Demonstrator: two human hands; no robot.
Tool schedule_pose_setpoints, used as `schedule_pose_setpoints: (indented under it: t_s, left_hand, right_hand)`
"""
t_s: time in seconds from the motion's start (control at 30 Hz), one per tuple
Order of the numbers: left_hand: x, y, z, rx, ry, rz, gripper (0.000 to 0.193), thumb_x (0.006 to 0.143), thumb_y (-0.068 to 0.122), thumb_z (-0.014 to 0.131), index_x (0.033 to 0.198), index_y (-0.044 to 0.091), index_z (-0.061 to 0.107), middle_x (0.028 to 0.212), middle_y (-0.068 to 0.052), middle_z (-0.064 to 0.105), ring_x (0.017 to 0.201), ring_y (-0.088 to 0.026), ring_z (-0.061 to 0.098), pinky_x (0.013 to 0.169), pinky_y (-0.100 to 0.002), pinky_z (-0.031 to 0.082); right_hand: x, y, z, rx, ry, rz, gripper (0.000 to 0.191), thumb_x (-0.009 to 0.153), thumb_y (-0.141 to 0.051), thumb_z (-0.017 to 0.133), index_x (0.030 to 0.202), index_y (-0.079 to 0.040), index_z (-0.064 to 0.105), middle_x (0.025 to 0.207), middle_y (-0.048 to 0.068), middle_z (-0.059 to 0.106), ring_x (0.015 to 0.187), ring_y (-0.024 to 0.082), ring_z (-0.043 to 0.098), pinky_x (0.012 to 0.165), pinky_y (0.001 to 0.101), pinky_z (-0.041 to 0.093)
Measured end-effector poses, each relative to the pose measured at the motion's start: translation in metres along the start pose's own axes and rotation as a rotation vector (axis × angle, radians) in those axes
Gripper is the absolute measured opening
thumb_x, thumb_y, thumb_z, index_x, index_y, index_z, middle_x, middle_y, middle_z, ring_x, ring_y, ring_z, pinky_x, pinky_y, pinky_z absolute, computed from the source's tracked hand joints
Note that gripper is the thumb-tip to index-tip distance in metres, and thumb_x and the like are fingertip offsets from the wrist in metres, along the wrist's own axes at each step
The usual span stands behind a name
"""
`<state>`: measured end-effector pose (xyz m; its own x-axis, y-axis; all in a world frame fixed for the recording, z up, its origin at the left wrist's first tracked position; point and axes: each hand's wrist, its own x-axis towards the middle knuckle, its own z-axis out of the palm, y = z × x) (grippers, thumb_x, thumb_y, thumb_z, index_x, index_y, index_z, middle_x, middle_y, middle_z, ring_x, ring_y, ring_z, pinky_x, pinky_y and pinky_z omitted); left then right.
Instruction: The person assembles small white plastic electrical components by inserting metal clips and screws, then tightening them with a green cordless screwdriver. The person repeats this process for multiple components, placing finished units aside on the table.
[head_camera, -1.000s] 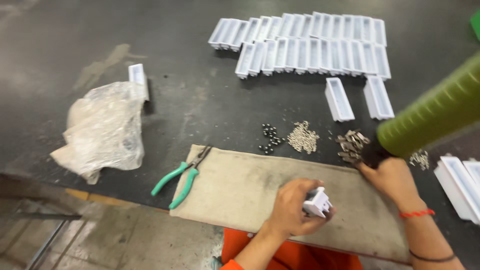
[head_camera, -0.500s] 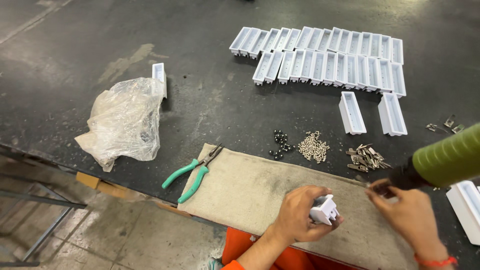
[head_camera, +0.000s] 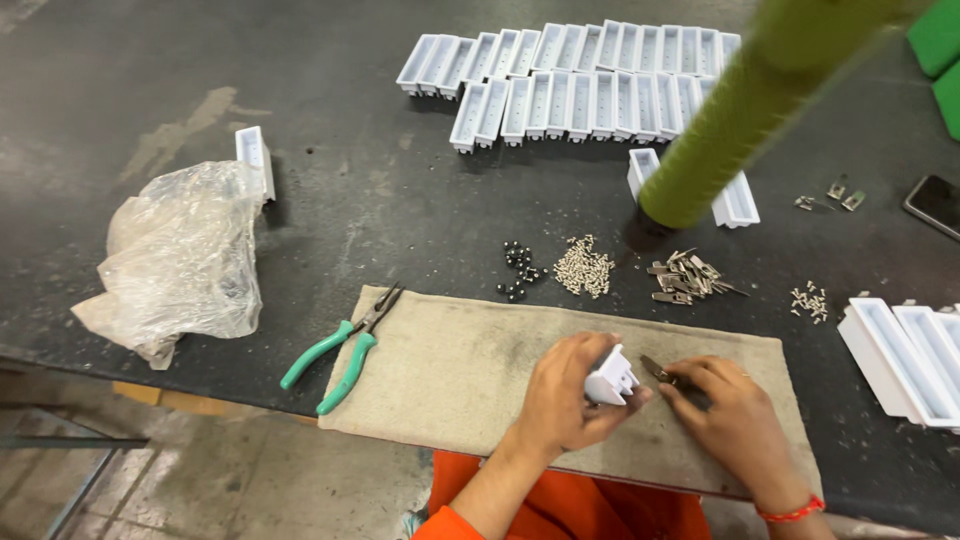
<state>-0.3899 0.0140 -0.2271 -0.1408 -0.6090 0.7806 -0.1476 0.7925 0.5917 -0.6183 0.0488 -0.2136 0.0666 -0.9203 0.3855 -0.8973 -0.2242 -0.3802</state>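
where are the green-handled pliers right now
In the head view, the green-handled pliers lie left of both hands, across the beige cloth mat's left edge, right of the crumpled plastic bag.

Right hand (head_camera: 735, 415) left the clips (head_camera: 685, 277) — now beside the white housing (head_camera: 610, 377).

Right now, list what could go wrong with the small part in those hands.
The right hand pinches a tiny metal clip beside the white plastic housing in the left hand; it could slip onto the cloth mat. The hanging green tool sits low over the metal clip pile and might scatter it.
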Motion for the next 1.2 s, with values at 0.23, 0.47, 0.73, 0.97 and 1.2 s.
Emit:
schedule_pose_setpoints:
  t_s: [0.23, 0.47, 0.73, 0.97, 1.2]
  left_hand:
    - [0.003, -0.001, -0.003, -0.087, -0.035, -0.081, 0.059, 0.082, 0.030, 0.090, 0.123, 0.003, 0.058, 0.102, -0.014, 0.070, 0.089, -0.030, 0.073, 0.079, -0.039, 0.058]
    - [-0.003, -0.006, -0.002, -0.125, -0.073, -0.100, 0.057, 0.079, 0.025, 0.091, 0.121, 0.003, 0.058, 0.096, -0.012, 0.067, 0.083, -0.029, 0.069, 0.075, -0.038, 0.056]
    - [-0.006, -0.011, -0.010, -0.175, -0.105, -0.099, 0.058, 0.076, 0.018, 0.084, 0.125, 0.005, 0.057, 0.096, -0.012, 0.067, 0.081, -0.027, 0.068, 0.074, -0.038, 0.055]
    - [-0.013, -0.013, -0.013, -0.219, -0.124, -0.121, 0.057, 0.079, 0.021, 0.080, 0.128, 0.004, 0.056, 0.096, -0.011, 0.066, 0.082, -0.027, 0.069, 0.076, -0.038, 0.056]
    - [-0.014, -0.013, -0.014, -0.210, -0.120, -0.133, 0.056, 0.079, 0.021, 0.078, 0.128, 0.003, 0.057, 0.096, -0.012, 0.066, 0.083, -0.027, 0.068, 0.077, -0.038, 0.057]
  right_hand:
    - [0.006, -0.008, -0.003, 0.030, 0.019, 0.087, 0.028, 0.076, -0.018, 0.081, 0.102, -0.008, 0.077, 0.099, 0.007, 0.075, 0.086, 0.023, 0.073, 0.077, 0.0342, 0.058]
    - [0.000, -0.025, -0.012, 0.527, 0.174, 0.298, 0.030, 0.078, -0.002, 0.082, 0.107, 0.000, 0.073, 0.098, 0.007, 0.076, 0.086, 0.012, 0.072, 0.077, 0.0254, 0.058]
    - [-0.021, -0.097, -0.005, 0.788, 0.279, 0.072, 0.037, 0.074, 0.003, 0.085, 0.108, 0.002, 0.070, 0.101, 0.011, 0.071, 0.091, 0.016, 0.069, 0.077, 0.0266, 0.056]
    - [-0.014, -0.117, -0.008, 0.570, 0.299, -0.036, 0.036, 0.073, -0.001, 0.087, 0.106, -0.003, 0.072, 0.100, 0.008, 0.072, 0.091, 0.018, 0.072, 0.076, 0.0281, 0.059]
    - [-0.011, -0.125, -0.012, 0.462, 0.321, -0.036, 0.035, 0.072, -0.003, 0.088, 0.103, -0.005, 0.074, 0.098, 0.006, 0.072, 0.087, 0.018, 0.072, 0.073, 0.0280, 0.058]
